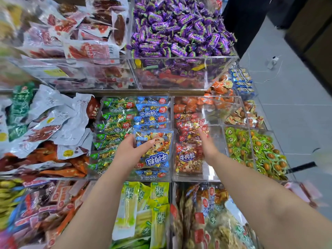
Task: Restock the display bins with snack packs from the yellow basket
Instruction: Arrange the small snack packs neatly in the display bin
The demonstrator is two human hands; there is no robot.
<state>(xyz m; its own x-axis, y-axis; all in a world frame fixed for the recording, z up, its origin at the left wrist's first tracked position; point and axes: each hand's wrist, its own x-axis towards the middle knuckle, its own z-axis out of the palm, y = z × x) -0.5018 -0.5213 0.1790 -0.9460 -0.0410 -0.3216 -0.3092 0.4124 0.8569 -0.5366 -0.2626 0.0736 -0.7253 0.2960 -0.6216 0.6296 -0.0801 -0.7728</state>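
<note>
Placement is judged in hand: the blue snack pack [156,152] is pinched in the left hand [128,150] over the blue row [152,112], with the right hand [207,144] held straight-fingered by the red packs [187,159]; lowering flat is needed next.

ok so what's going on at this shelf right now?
A person is restocking a snack display by hand. The left hand grips a blue snack pack just above the row of blue packs in the middle clear bin. The right hand reaches over the red packs in the next bin, fingers straight; whether they touch is unclear. The yellow basket is out of view.
</note>
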